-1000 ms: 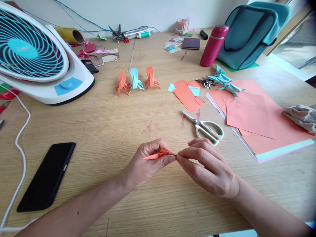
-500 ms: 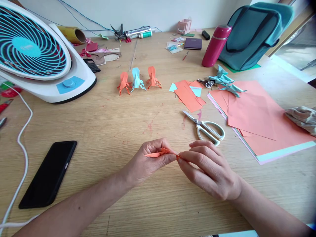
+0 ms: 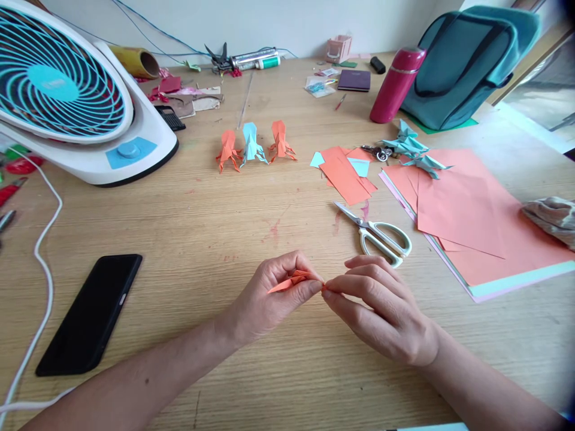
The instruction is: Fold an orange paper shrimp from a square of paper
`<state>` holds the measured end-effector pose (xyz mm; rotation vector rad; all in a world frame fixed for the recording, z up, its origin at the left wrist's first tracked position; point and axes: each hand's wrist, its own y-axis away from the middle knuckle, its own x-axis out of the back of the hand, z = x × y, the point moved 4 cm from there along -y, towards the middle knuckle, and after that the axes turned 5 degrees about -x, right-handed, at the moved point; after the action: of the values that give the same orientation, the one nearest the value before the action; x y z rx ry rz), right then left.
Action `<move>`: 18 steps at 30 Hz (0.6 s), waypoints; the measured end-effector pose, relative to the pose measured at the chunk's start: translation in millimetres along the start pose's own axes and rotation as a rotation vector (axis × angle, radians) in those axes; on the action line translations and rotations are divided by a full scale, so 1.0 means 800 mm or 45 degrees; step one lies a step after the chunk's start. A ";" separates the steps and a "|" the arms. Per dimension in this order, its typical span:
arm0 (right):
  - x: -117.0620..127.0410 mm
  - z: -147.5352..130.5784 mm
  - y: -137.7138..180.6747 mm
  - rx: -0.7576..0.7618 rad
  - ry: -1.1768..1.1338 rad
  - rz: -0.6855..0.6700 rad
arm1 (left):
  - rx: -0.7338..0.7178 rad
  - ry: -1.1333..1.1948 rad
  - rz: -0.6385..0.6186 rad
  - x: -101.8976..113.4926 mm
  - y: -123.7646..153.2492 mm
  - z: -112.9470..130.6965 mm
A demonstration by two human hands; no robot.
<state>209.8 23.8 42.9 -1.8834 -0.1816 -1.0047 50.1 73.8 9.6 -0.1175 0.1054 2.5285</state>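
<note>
An orange folded paper piece [image 3: 287, 283] is pinched between the thumb and fingers of my left hand [image 3: 276, 293]. Its loose pointed end sticks out toward the palm. My right hand [image 3: 381, 311] has thumb and index fingertip closed on the tip of the same piece, close beside the left fingertips; most of that tip is hidden. Beyond my right hand lie white-handled scissors [image 3: 375, 233], blades pointing up and left. Farther back stand two orange origami figures [image 3: 228, 149] with a light-blue origami figure [image 3: 253, 143] between them.
Orange paper strips [image 3: 344, 176] lie behind the scissors. Stacked coloured sheets [image 3: 462, 215] cover the right side, with folded blue paper figures [image 3: 406, 140] at their edge. A phone [image 3: 92, 314] and a fan [image 3: 148, 134] are on the left. A pink bottle [image 3: 398, 87] stands near a teal bag [image 3: 462, 72].
The view has shifted slightly. Both hands stay almost in place on the orange paper, and its loose end at my left palm tilts a little lower.
</note>
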 end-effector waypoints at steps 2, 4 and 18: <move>0.000 0.000 0.000 0.002 -0.005 0.000 | -0.008 -0.007 -0.001 -0.001 0.000 0.001; 0.001 0.000 -0.001 0.001 -0.007 0.001 | -0.023 -0.019 -0.003 -0.001 0.000 0.001; -0.011 0.005 0.008 -0.256 -0.267 0.055 | -0.171 -0.153 0.035 -0.001 0.004 0.004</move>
<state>209.3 26.1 31.3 -2.1673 -0.1672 -0.8201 48.7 71.1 13.2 -0.0173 -0.1120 2.5624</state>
